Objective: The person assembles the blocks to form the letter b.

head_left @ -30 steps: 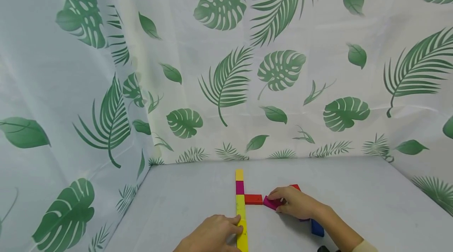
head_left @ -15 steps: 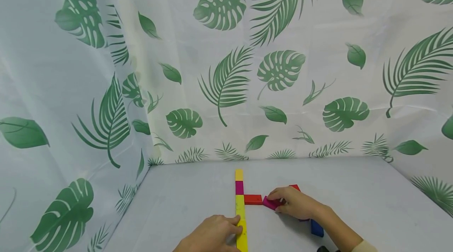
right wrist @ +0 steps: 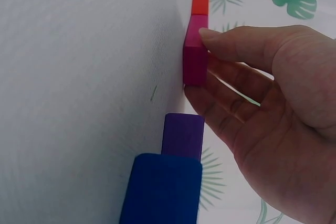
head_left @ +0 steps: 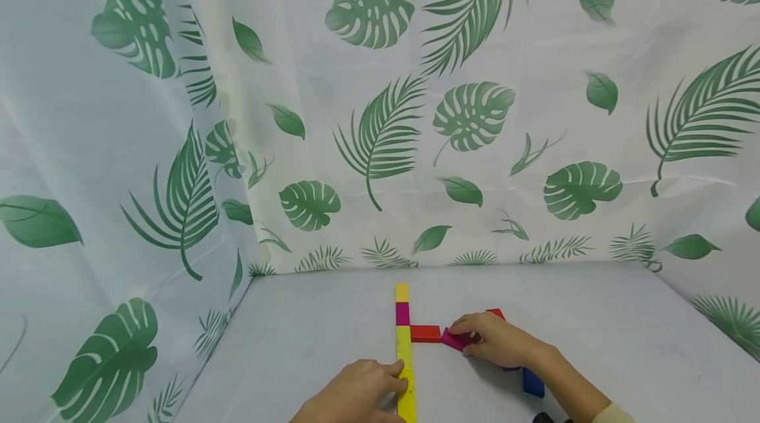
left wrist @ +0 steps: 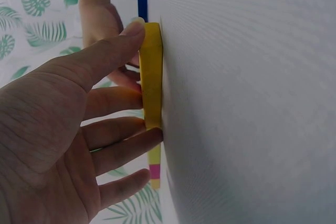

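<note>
A straight row of blocks runs away from me in the head view: a bright yellow block [head_left: 406, 406] nearest, then a paler yellow block [head_left: 403, 344], a magenta block [head_left: 402, 314] and a light yellow one [head_left: 402, 292] at the far end. My left hand [head_left: 353, 396] rests its fingertips and thumb on the near yellow block's top and left side, fingers fairly straight. A red block [head_left: 425, 334] branches off the row to the right. At its outer end my right hand [head_left: 501, 340] pinches a second magenta block [right wrist: 195, 59] between thumb and fingers, angled to the red one.
Beyond my right hand a red block [head_left: 495, 313] is partly hidden. A blue block [head_left: 532, 383] and a purple block [right wrist: 182, 135] lie near the right wrist. A black object [head_left: 541, 418] shows at the bottom edge. A leaf-patterned curtain [head_left: 522, 225] encloses the table.
</note>
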The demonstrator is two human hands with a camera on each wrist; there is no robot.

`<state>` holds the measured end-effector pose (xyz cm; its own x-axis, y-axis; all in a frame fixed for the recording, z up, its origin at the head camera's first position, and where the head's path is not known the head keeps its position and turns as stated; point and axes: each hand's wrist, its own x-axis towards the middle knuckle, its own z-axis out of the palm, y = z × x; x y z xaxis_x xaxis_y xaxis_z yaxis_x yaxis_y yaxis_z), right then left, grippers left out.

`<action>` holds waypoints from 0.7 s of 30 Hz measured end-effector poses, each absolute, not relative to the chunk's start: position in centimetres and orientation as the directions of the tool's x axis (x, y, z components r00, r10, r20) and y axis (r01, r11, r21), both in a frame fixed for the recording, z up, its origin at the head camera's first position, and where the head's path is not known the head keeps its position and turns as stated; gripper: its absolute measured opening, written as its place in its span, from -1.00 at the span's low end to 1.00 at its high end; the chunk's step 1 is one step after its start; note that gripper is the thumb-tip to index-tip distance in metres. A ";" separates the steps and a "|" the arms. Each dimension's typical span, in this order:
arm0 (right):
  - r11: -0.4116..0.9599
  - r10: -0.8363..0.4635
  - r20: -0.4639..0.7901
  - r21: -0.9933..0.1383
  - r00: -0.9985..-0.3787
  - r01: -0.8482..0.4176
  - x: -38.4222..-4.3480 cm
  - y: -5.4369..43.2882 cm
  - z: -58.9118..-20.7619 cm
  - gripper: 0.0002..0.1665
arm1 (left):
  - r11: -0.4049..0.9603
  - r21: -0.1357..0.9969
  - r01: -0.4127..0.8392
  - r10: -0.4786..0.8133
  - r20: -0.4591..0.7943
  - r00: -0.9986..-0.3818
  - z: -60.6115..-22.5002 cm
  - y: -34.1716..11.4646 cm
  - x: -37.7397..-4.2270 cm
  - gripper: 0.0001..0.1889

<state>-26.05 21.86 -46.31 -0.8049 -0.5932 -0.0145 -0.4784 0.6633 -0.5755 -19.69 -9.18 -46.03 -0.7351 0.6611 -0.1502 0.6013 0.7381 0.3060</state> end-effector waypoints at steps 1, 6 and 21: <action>0.663 -0.594 -0.014 -0.574 -0.804 -0.480 -26.1 21.9 -46.3 -0.57 | 0.737 0.308 0.602 0.662 -0.148 -0.735 -46.0 -9.2 -19.7 -0.39; 0.661 -0.598 -0.008 -0.570 -0.801 -0.488 -26.1 21.9 -46.3 -0.57 | 0.738 0.308 0.600 0.660 -0.147 -0.737 -46.1 -9.2 -19.7 -0.40; 0.642 -0.593 0.005 -0.601 -0.805 -0.477 -25.9 22.3 -46.1 -0.50 | 0.746 0.275 0.607 0.658 -0.164 -0.735 -46.0 -9.1 -19.8 -0.42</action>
<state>-25.87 22.32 -46.10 -0.8048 -0.5935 0.0051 -0.4770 0.6417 -0.6006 -19.80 -9.09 -45.97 -0.7346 0.6583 -0.1641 0.6069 0.7458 0.2748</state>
